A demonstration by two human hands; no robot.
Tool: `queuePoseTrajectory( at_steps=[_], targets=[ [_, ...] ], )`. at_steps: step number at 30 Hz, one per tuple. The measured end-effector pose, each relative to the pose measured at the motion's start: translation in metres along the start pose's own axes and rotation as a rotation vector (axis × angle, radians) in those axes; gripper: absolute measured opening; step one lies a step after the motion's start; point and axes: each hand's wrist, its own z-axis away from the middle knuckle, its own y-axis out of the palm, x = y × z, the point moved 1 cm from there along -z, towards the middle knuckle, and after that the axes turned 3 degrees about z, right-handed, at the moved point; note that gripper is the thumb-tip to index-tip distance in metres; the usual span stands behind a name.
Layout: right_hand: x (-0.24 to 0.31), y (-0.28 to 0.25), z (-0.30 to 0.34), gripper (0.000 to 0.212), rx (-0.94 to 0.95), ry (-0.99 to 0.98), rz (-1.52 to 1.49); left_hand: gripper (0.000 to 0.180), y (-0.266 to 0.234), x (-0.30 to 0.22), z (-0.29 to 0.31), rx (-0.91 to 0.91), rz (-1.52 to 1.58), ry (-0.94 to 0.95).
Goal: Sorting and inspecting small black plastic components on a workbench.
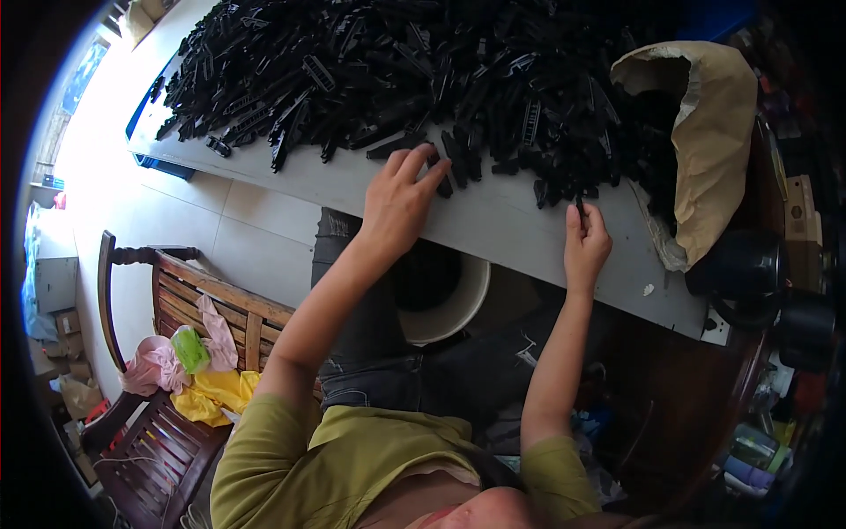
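Note:
A large heap of black plastic pieces, some with ladder-like slots, covers the far part of the grey tabletop. My left hand is at the heap's near edge, its fingers bent and its thumb and forefinger closed about a black piece, partly hidden by the fingers. Farther right, my right hand pinches a small, narrow black piece upright between thumb and fingers, just in front of the heap.
A torn brown paper sack with black pieces at its mouth lies at the table's right end. Below the near edge stands a white-rimmed bucket. A wooden bench with pink and yellow cloths is at left.

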Motion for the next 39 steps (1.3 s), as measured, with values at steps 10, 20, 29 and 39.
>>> queuePoseTrajectory(
  at_steps=[10,20,29,39],
  targets=[
    [0.065,0.016,0.033,0.025,0.300,-0.149,-0.180,0.033,-0.001,-0.011,0.005,0.326,0.436,0.129],
    [0.062,0.014,0.039,0.028,0.374,-0.275,-0.061,0.024,0.006,0.004,-0.003,0.484,0.746,-0.056],
    [0.071,0.031,0.048,0.033,0.208,-0.423,0.044,0.024,0.006,-0.002,0.000,0.514,0.791,-0.015],
    [0.053,0.026,0.010,0.029,-0.105,-0.044,0.185,0.026,-0.020,0.001,0.016,0.474,0.646,0.124]
  ],
)
